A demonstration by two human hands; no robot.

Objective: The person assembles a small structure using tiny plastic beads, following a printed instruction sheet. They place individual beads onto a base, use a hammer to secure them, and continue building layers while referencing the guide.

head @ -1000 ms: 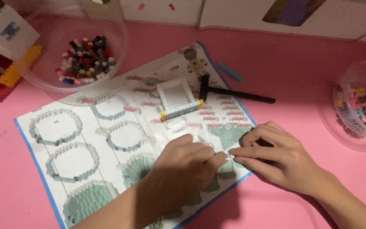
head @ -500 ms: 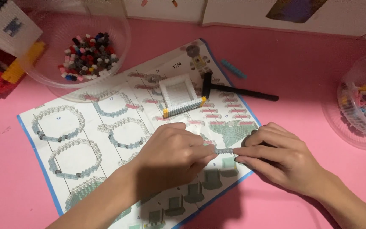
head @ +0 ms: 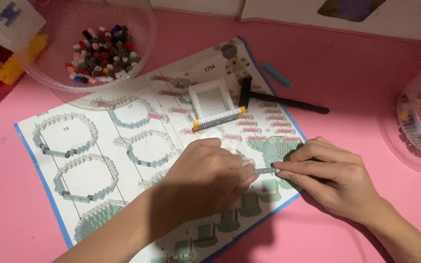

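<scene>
surface: pink table (head: 356,78), seen from above, lit unevenly, far edge taken up by pale boards
instruction sheet (head: 88,160): large printed building guide with a blue border, laid at a slant across the middle of the table, near corner cut off by the near edge
left hand (head: 198,182): laid on the sheet near its near right corner, fingers curled together and pinched on the left end of the strip
grey strip (head: 265,171): small narrow row of tiny grey bricks, held level between both hands just above the sheet's right edge
right hand (head: 334,178): rested half on the sheet's right edge, half on bare table; thumb and forefinger closed on the strip's right end
white frame (head: 213,104): square open build of white bricks with a grey and yellow bottom row, set on the sheet toward its far right corner, well apart from the hands
black tool (head: 281,101): long dark stick with a short upright head, laid across the sheet's far right edge, just beside the frame
teal piece (head: 277,74): small flat bar on bare table beyond the tool
right bowl (head: 417,122): clear plastic, at the table's right edge, mixed bricks inside, blurred
left bowl (head: 96,51): clear plastic, at the far left corner, mixed small bricks inside, its rim overlapping the sheet's far edge
brick builds (head: 6,29): white, yellow and red blocks at the far left edge, partly cut off
</scene>
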